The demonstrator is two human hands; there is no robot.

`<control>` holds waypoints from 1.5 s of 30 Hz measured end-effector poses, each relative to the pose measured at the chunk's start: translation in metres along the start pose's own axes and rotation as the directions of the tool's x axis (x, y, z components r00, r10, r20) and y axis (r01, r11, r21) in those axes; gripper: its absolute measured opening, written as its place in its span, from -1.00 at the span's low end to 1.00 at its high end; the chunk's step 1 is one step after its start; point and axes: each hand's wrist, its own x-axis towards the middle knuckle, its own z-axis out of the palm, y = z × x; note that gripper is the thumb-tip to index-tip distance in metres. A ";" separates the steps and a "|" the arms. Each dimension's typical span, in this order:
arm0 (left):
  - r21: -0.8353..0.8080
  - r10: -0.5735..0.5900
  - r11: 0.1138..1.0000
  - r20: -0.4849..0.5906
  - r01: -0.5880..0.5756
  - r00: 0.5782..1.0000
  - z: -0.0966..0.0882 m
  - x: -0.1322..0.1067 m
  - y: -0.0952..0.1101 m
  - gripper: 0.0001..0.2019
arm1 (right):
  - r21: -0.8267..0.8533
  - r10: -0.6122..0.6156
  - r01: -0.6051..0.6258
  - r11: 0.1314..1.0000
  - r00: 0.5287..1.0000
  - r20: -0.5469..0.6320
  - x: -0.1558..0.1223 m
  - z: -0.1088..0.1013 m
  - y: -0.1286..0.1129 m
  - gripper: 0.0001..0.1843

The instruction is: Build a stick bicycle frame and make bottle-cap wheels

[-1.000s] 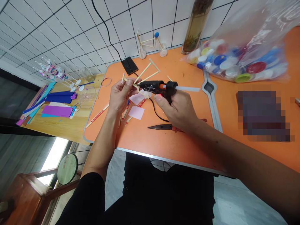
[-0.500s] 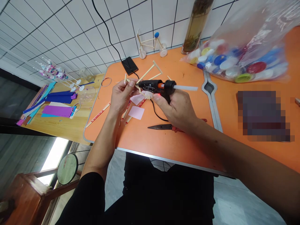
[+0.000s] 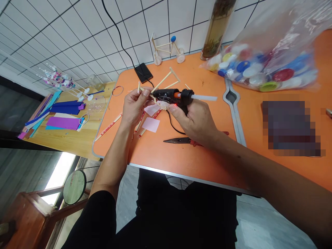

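My right hand is wrapped round a black hot glue gun, from whose back end a white glue stick sticks out. A small red light glows near my right thumb. My left hand pinches a frame of thin wooden sticks, joined at angles. The gun's nozzle points left and meets the frame right at my left fingertips; the exact contact point is hidden. Pink paper pieces and red-and-white wrapped sticks lie below and beside my left hand.
Pliers lie under my right wrist. Behind stand a stick-built model with cap wheels, a black phone-like slab and a tall bottle. A clear bag of bottle caps sits at right, coloured strips at left.
The rear of the glue gun and its glue stick have shifted very slightly left. Both hands keep their holds, and the stick frame stays in place.
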 end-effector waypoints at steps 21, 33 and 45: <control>0.061 -0.065 0.996 -0.041 0.067 0.997 -0.001 -0.001 0.004 -0.63 | -0.026 0.036 -0.035 0.999 0.999 0.014 -0.001 -0.001 0.003 -0.55; 0.045 -0.077 0.996 -0.046 0.080 0.996 0.003 -0.002 0.008 -0.61 | -0.027 0.065 -0.065 0.998 0.998 0.006 -0.002 -0.001 0.001 -0.53; 0.053 -0.054 0.997 -0.021 0.056 0.998 0.002 -0.002 0.007 -0.58 | -0.008 0.043 -0.043 0.999 0.999 -0.008 -0.002 0.000 0.000 -0.50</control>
